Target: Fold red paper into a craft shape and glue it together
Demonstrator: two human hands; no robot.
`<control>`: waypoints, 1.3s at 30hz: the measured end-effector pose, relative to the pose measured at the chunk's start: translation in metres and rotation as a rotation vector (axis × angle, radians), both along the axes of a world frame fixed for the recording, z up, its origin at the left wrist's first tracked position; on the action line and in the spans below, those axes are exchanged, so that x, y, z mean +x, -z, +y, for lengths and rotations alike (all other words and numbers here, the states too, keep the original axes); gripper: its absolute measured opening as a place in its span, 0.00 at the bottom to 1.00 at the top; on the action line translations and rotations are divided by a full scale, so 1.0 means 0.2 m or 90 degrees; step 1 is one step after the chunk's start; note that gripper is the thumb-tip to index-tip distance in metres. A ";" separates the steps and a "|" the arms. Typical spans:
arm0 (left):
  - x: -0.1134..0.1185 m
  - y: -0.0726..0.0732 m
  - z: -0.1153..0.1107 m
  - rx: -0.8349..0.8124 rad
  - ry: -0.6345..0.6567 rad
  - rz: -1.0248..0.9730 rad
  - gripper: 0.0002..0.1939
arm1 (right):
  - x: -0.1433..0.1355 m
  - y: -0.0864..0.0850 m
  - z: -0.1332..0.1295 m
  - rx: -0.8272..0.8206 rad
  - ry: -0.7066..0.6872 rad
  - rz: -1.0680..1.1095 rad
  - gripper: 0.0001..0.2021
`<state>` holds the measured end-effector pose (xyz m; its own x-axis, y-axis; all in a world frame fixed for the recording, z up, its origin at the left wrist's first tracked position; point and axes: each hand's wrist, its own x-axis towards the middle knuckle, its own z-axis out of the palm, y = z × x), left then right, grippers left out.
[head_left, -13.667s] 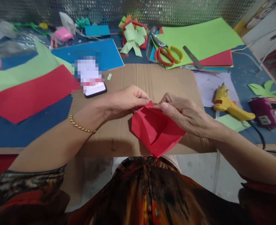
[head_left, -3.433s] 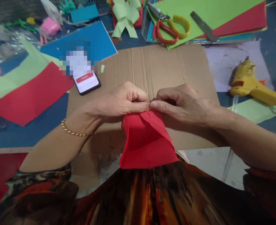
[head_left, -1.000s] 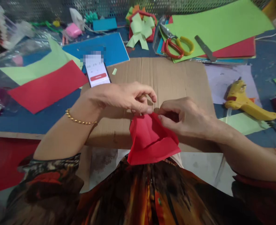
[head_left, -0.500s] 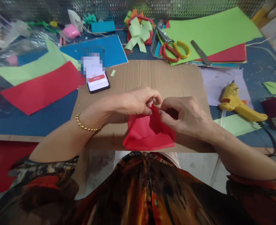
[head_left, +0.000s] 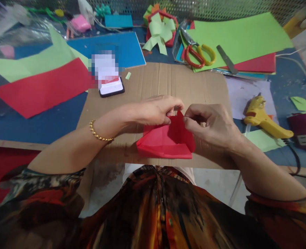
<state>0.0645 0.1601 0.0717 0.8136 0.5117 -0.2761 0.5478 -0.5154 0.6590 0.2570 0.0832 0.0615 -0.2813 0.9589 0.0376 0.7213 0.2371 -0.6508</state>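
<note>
Between my hands, over the cardboard near the table's front edge, is a red folded paper box (head_left: 165, 148) with its walls standing partly up. My left hand (head_left: 160, 109) pinches its far wall, the thumb on the inner side and the fingers behind. My right hand (head_left: 211, 122) grips the far right corner between thumb and forefinger, just beside a pointed tip that sticks up. The fingertips behind the paper are hidden.
Under the work lies a cardboard sheet (head_left: 158, 81). A phone (head_left: 111, 88) and red paper (head_left: 44, 88) lie left. Scissors (head_left: 201, 55) and a metal blade (head_left: 227, 59) rest on green paper (head_left: 241, 38). A yellow glue gun (head_left: 268, 119) is at right, its cord trailing over the front edge.
The near wall of the red box looks more upright, and its inside shows wider. My right hand has shifted slightly right at the corner. The whole view has moved a little.
</note>
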 end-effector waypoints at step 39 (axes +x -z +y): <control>0.00 0.00 -0.02 0.038 -0.007 0.077 0.05 | 0.04 -0.07 -0.03 -0.075 0.005 -0.029 0.12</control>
